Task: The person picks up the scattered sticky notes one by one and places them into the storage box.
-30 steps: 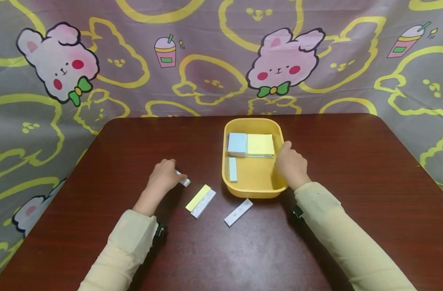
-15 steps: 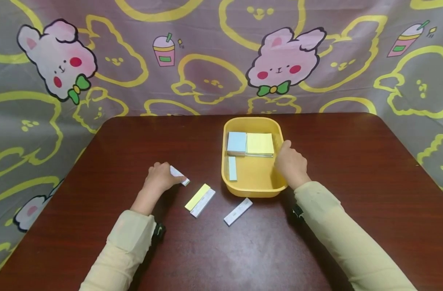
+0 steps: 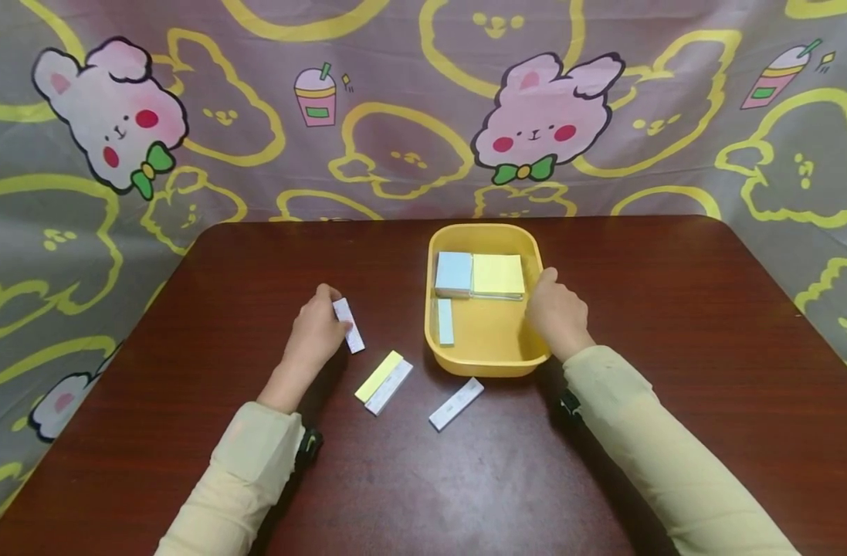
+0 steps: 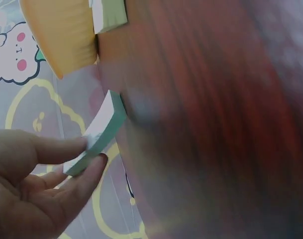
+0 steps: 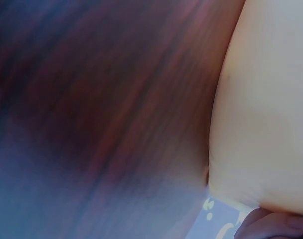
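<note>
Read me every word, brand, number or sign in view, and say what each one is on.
No text can be read.
Lone white strip in front of the yellow tub: small dark marks, too small to read.
Paired white strip beside the yellow strip: faint marks, too small.
Held strip in the left hand: any print is too blurred.
Backdrop: drawings, no readable lettering.
</note>
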{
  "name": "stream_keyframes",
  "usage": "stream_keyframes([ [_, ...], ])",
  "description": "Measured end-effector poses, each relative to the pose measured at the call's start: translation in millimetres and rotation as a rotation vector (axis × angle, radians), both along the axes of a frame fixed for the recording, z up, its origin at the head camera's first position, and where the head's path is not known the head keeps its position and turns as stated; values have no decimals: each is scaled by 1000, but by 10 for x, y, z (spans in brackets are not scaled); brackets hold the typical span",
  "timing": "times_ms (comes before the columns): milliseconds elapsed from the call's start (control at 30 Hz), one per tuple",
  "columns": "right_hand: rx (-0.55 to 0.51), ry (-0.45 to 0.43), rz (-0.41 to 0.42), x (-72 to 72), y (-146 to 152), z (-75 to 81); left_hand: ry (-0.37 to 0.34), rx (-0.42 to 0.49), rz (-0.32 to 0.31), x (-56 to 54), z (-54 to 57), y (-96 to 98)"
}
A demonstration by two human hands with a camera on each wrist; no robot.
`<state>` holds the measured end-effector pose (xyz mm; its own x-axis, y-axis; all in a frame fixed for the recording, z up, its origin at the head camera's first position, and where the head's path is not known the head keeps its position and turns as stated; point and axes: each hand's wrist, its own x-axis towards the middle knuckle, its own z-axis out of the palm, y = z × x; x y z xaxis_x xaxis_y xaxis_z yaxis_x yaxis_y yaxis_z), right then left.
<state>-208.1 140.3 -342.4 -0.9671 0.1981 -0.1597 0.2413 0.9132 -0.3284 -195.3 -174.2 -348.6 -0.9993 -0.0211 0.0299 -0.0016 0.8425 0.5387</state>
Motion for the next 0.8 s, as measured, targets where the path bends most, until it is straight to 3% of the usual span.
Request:
stream_keyframes([
  [200,2,14,3,9,10,-22,109,36,-12,3,-25,67],
  [433,3,7,6,14,1,-33,166,121,-12,8,8,180],
  [800,-1,6,-6,27,1,-53,422,190,-79,18,183,510],
])
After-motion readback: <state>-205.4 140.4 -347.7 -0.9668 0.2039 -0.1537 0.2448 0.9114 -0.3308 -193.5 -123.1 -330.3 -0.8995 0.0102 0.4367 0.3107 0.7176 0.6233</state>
